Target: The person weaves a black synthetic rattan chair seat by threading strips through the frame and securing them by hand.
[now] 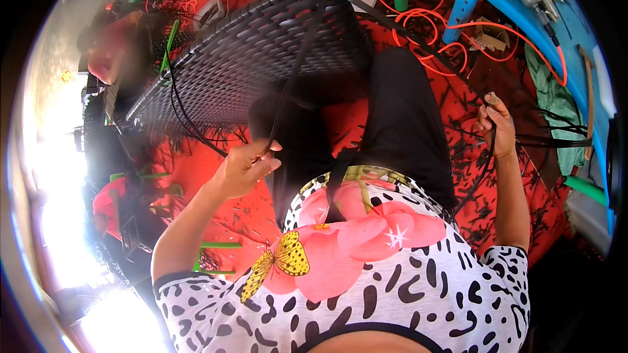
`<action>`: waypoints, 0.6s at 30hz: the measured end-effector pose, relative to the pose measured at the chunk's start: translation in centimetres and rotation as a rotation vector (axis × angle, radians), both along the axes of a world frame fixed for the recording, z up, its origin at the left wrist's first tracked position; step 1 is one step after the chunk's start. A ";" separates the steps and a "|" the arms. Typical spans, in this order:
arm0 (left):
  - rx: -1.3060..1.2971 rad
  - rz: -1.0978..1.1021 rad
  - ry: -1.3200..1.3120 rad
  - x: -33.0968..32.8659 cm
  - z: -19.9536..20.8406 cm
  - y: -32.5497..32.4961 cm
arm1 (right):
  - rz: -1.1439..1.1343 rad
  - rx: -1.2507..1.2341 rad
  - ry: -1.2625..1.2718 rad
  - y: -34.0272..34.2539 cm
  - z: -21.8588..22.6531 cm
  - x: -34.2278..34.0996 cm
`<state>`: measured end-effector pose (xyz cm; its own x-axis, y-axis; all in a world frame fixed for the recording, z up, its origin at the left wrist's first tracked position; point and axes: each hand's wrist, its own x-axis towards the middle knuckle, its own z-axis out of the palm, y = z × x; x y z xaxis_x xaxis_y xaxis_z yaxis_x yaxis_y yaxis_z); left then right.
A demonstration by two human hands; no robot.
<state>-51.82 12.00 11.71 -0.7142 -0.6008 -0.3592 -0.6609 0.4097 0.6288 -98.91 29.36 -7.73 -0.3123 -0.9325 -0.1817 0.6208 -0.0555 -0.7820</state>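
Hands (239, 168) (498, 121) x2 w/ strips (301, 59), 1 wvn panel (245, 49)

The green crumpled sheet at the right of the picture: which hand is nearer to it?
Right. The right hand pinches a black strip left of the green sheet; the left hand is much farther left in the picture.

**Left Side Overexposed, Centre Legible**

Strong light enters from the left, where a glare patch (65, 209) is burnt out to white. Centre exposure is adequate: the red floor covering (243, 208) reads clearly and the woven black panel (248, 65) shows grey sheen along its strands. Black trousers (405, 117) retain little detail. A hazy smear softens the upper left. Fisheye distortion bows the blue tabletop (497, 6) along the right; corners fall to black, with bluish fringing at the left rim.
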 end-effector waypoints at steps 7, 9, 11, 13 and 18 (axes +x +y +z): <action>-0.446 0.564 0.278 2.3 1.7 -5.3 | 0.044 -0.180 -0.175 -0.5 2.8 1.5; -0.933 0.504 0.237 3.9 3.7 -10.4 | 0.091 -0.230 -0.174 -1.6 4.3 2.7; -1.311 0.533 0.172 3.4 6.6 -14.7 | 0.170 -0.274 -0.186 -2.4 5.2 4.0; -1.663 0.487 -0.073 9.2 9.7 -22.3 | 0.201 -0.222 -0.089 -3.4 6.8 6.6; -1.737 0.177 -0.417 6.8 19.2 -28.7 | 0.696 -0.231 0.091 -5.6 10.2 11.9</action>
<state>-45.00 -16.70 30.94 -0.6428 -0.4997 0.5806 -0.7519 0.2668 -0.6029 -87.03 23.77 2.52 0.3611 -0.9316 0.0417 0.5058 0.1582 -0.8480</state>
